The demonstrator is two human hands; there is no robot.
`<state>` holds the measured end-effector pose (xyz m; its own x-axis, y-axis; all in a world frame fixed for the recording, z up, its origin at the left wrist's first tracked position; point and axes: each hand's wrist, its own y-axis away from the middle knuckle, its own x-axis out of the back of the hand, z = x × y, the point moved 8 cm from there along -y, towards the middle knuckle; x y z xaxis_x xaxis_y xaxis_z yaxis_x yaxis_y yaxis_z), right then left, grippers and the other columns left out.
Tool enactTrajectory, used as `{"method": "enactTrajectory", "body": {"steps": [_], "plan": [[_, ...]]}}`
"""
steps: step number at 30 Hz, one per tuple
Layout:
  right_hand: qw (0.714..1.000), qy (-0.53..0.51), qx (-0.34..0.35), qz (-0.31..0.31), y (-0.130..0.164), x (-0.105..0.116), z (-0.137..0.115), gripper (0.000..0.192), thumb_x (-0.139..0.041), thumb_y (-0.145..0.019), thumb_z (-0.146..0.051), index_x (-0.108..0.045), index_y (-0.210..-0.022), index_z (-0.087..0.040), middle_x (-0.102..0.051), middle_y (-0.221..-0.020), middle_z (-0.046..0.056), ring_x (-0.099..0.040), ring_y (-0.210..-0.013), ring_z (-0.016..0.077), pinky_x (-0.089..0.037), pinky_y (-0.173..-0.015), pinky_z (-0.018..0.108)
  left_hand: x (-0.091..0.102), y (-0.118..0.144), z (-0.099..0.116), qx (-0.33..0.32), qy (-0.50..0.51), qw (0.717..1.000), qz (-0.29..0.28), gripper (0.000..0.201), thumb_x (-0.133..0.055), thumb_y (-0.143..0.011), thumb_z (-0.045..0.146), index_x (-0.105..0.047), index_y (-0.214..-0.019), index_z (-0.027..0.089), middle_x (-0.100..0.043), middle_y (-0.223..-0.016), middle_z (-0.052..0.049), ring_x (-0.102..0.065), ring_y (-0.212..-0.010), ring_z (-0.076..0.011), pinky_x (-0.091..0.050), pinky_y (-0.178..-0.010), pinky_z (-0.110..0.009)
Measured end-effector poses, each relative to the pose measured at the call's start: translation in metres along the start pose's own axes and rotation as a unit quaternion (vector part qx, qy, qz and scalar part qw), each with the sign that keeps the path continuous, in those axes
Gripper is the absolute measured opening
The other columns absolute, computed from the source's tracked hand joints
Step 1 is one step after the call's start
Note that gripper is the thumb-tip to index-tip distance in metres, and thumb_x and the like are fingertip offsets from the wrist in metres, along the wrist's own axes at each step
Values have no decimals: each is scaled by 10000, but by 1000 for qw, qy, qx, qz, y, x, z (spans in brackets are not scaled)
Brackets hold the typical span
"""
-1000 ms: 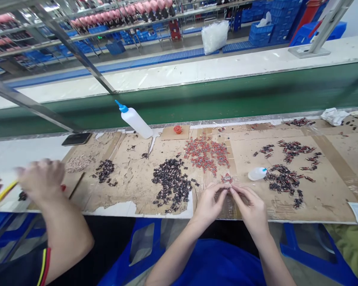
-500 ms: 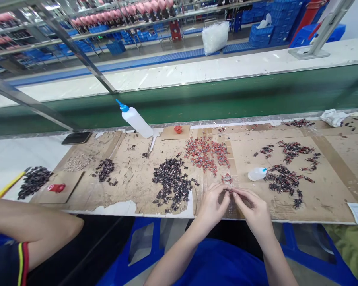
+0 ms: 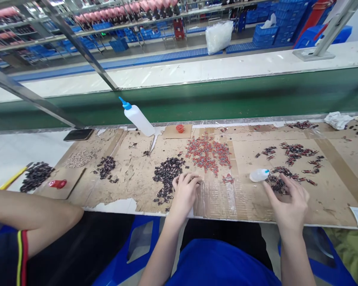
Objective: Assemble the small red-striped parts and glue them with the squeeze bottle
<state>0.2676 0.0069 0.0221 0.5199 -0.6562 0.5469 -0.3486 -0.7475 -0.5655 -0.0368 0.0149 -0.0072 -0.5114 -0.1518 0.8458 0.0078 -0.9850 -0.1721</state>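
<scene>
Both hands have parted since the earlier frame

Left hand (image 3: 183, 190) rests, fingers curled, on the black parts pile (image 3: 168, 174) — right hand (image 3: 289, 202), fingers spread, lies over the dark-red parts (image 3: 283, 174), near the small bottle (image 3: 258, 175).

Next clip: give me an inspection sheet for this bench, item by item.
Surface: torn cardboard sheet taped over a white bench.
Job's things: pile of dark parts under the left hand; mixed dark and red parts under the right hand; red parts between them.
Clutter: big squeeze bottle, small bottle, red cap, crumpled rag.
Grips: both hands spread over parts; holding anything cannot be told.
Cables: nothing seen.
Surroundings: green conveyor belt; a neighbour's arm at left.
</scene>
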Motion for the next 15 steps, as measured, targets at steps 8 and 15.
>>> {"method": "enactTrajectory", "body": {"steps": [8,15], "plan": [[994,-4,16,-109,-8,-53,-3,451,-543,-798,-623,-612,-919,-194,-603,-1130,165,-396,-1239,360,-351,-1009,558,0,-1,-2,-49,-33,998,30,165,-594,-869,131,-694,-856,263,-688,-1019,-32,-505,-1093,-238,-323,-911,-413],[893,-344,-166,-238,17,-64,-10,468,-753,-628,-599,-574,-836,-220,-679,-745,40,-632,-646,196,-522,-594,322,-23,3,38,-106,61,992,-14,119,-585,-897,169,-668,-910,252,-713,-903,8,-567,-954,-178,-319,-896,-377]]}}
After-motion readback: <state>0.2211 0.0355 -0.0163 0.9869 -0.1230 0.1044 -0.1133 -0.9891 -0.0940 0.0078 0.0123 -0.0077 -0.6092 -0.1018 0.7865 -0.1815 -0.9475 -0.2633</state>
